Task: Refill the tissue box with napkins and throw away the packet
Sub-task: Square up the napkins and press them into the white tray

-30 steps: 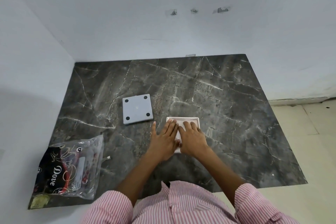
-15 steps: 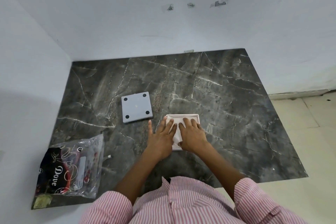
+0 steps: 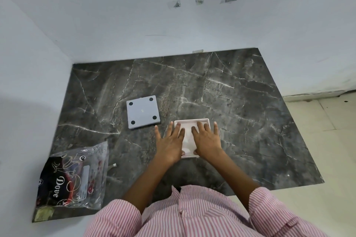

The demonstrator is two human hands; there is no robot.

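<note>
A white square tissue box (image 3: 206,120) lies open on the dark marble top, with white napkins (image 3: 187,138) inside. My left hand (image 3: 170,143) lies flat over its left side, fingers spread. My right hand (image 3: 207,138) lies flat on the napkins at the right side, fingers apart, little finger past the box edge. Both palms press down; neither grips anything. The box's grey square panel with black corner pads (image 3: 143,111) lies to the upper left. The clear plastic packet printed "Dove" (image 3: 73,176) lies at the near left corner.
The marble top (image 3: 240,102) sits in a corner, with white walls behind and to the left. Its right and near edges drop to a pale tiled floor (image 3: 327,140). A small scrap (image 3: 113,165) lies beside the packet.
My hands have spread apart on the napkins: the right slid to the right side of the box, the left stayed over the left edge. More of the napkins shows between them.
</note>
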